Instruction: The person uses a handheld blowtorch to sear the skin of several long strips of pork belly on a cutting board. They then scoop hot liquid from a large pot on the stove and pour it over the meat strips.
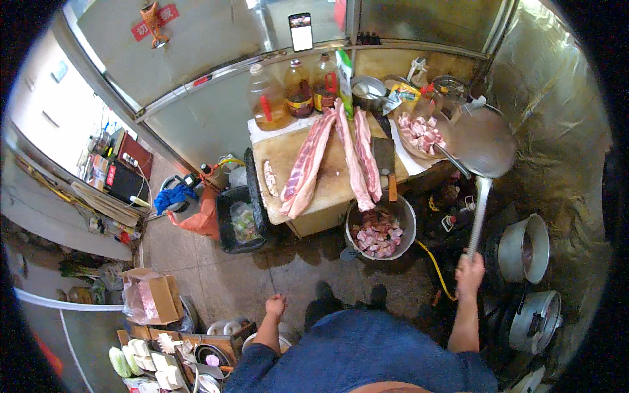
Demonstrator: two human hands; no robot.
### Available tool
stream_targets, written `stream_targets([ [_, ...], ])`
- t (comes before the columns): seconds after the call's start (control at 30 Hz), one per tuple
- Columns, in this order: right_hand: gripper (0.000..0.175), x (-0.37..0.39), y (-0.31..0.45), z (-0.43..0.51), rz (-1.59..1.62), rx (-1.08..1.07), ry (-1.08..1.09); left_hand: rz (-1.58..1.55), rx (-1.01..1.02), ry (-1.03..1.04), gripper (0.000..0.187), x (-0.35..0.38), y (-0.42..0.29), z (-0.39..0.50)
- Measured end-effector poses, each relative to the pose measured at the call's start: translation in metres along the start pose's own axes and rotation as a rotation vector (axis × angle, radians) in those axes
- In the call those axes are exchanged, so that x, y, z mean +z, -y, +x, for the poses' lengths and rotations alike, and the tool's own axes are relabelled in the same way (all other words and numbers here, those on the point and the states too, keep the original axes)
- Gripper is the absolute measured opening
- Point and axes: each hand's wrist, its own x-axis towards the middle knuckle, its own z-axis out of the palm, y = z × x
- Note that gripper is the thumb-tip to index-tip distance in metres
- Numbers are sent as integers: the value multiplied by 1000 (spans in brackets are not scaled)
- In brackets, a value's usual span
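My right hand [470,277] grips the long metal handle of a wok [484,142], held up at the right end of the table. I cannot tell which face of the wok shows. My left hand [276,305] hangs over the floor, fingers curled and nothing seen in it. Long strips of pork belly [309,164] lie on a cutting board [329,184]. Beside them rests a cleaver [385,162] with a wooden handle. Cut meat chunks [421,133] fill a bowl partly behind the wok. A metal pot [412,231] below the board's front edge holds more chunks.
Large plastic bottles [268,100] and a metal pot of white contents [369,89] line the table's back. A black bin [241,231] stands left of it. A yellow hose [437,270] crosses the floor. More metal pots [523,248] stand at right, a cardboard box [164,299] at left.
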Motion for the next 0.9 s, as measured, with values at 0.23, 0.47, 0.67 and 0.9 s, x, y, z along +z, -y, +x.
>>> stream_targets([
  [0.23, 44, -232, -98, 35, -601, -94, -754, 332, 45, -89, 8, 75, 20, -2],
  [0.47, 47, -335, -148, 60, -798, 381, -641, 347, -168, -257, 8, 105, 70, -39],
  [0.67, 51, -410, -219, 119, -766, 324, -511, 430, -111, -311, 10, 157, 24, -91],
  [0.9, 52, -370, -168, 136, -1086, 488, -447, 1036, -50, -174, 32, 86, 85, 11],
])
